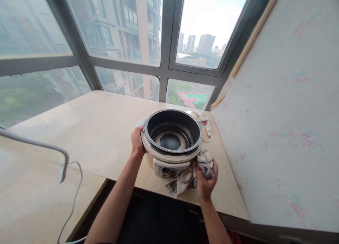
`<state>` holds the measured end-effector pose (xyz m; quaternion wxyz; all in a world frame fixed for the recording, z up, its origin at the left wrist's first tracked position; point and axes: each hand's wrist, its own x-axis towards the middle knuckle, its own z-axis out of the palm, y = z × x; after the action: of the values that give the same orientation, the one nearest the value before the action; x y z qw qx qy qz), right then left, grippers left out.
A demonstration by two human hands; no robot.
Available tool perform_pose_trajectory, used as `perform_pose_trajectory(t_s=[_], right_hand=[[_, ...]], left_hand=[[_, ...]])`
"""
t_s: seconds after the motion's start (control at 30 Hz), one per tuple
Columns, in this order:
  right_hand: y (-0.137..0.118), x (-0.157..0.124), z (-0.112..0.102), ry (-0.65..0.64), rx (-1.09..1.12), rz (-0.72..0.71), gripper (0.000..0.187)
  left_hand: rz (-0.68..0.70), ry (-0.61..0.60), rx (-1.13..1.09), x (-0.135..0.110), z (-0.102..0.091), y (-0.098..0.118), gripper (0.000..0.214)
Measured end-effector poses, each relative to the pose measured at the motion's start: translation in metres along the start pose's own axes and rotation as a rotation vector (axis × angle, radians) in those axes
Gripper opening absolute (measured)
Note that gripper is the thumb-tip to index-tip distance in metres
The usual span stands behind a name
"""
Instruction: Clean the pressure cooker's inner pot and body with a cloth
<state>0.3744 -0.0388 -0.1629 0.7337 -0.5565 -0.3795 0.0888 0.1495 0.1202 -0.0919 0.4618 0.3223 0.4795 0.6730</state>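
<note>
A cream electric pressure cooker stands on the wooden ledge in front of me, its top uncovered and its dark inner pot showing worn, pale rings inside. My left hand grips the cooker's left side near the rim, with some fingers hidden behind it. A white and grey-brown cloth is bunched in my right hand, against the cooker's lower right front. Part of the cloth hangs over the front, beside the control panel.
Behind the cooker at right lie white and orange-brown items, partly hidden. A white cable and a bent white bar are at left. Windows border the ledge at the back; a flowered wall stands at right.
</note>
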Motion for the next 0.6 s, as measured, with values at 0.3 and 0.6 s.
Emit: perform_pose_trajectory(t_s=[0.3, 0.6], right_hand=[[-0.057, -0.045, 0.012, -0.254, -0.130, -0.599, 0.057], [-0.085, -0.077, 0.060, -0.280, -0.258, -0.704, 0.054]], left_hand=[[0.019, 0.072, 0.062, -0.014, -0.003, 0.001, 0.036], [0.143, 0.217, -0.033, -0.145, -0.049, -0.022, 0.053]])
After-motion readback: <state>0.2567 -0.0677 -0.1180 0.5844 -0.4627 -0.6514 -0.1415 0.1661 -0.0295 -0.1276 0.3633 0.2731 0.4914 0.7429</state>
